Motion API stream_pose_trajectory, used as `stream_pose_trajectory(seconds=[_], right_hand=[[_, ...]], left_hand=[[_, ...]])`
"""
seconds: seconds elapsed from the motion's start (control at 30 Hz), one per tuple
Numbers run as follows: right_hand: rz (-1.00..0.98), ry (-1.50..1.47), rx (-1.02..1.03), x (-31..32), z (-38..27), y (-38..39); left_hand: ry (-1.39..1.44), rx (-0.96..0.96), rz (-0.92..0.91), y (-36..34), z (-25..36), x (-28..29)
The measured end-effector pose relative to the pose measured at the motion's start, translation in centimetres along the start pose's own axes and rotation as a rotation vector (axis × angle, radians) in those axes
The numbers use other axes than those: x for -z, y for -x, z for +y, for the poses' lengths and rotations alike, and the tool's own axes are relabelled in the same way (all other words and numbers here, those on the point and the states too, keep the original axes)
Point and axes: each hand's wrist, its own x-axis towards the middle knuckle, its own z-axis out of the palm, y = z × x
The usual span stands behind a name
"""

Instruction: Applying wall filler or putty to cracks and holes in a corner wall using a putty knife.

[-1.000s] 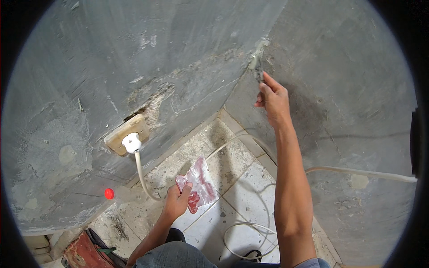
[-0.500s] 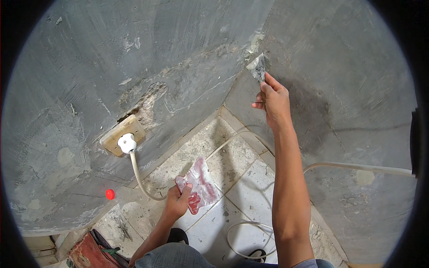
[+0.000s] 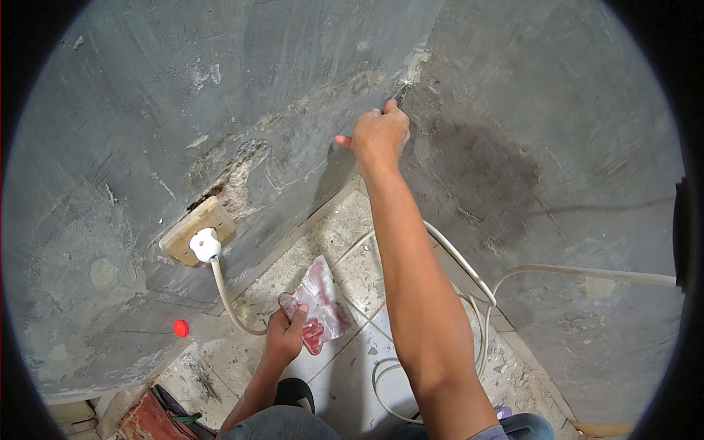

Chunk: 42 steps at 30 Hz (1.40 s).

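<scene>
My right hand point(image 3: 380, 136) is up at the corner where two grey plastered walls meet, fingers closed on a small putty knife point(image 3: 401, 92). Only a sliver of its blade shows at the fingertips; my hand hides the rest. Just above it, a pale strip of filler point(image 3: 415, 67) runs along the corner. Lower down, over the tiled floor, my left hand point(image 3: 284, 334) grips a flat red plastic spreader point(image 3: 328, 302) by its near edge, thumb on top. Whitish paste is smeared over the spreader's face.
A yellowed wall socket point(image 3: 176, 238) with a white plug point(image 3: 205, 246) and cable point(image 3: 224, 293) is on the left wall, under a broken plaster hole point(image 3: 238, 180). Near it is a red round cap point(image 3: 181, 328). White cable point(image 3: 462, 257) loops across the floor. A reddish bag point(image 3: 150, 422) lies lower left.
My right hand has swung left and turned over, back of the hand now up, bringing the putty knife's blade to the corner. My left hand with the spreader has barely shifted.
</scene>
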Motion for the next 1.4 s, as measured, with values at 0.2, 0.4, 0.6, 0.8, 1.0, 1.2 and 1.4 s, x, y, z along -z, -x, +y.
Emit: stream_pose_trajectory(seconds=[0.2, 0.4, 0.6, 0.8, 1.0, 1.2, 1.4], right_hand=[[-0.053, 0.114, 0.078, 0.8, 1.1, 0.1], [-0.211, 0.107, 0.137, 4.8, 3.1, 1.3], [-0.273, -0.161, -0.036, 9.6, 3.1, 0.6], [-0.325, -0.02, -0.093, 9.8, 3.3, -1.0], [-0.332, 0.103, -0.034, 9.4, 3.4, -2.6], [-0.334, 0.136, -0.027, 9.7, 3.0, -3.0], [-0.368, 0.244, -0.056, 9.7, 2.3, -4.0]], left_hand=[[0.004, -0.013, -0.008, 0.6, -1.3, 0.7], [-0.024, -0.044, -0.117, 0.3, -1.2, -0.5], [0.053, 0.061, -0.089, 0.3, -0.3, -1.2], [0.058, 0.042, -0.072, 0.5, -0.5, -1.7], [-0.003, 0.041, -0.114, 0.6, -1.3, -0.9], [0.047, 0.039, -0.052, 0.6, 0.1, -1.7], [0.01, 0.022, -0.084, 0.6, -0.2, -0.5]])
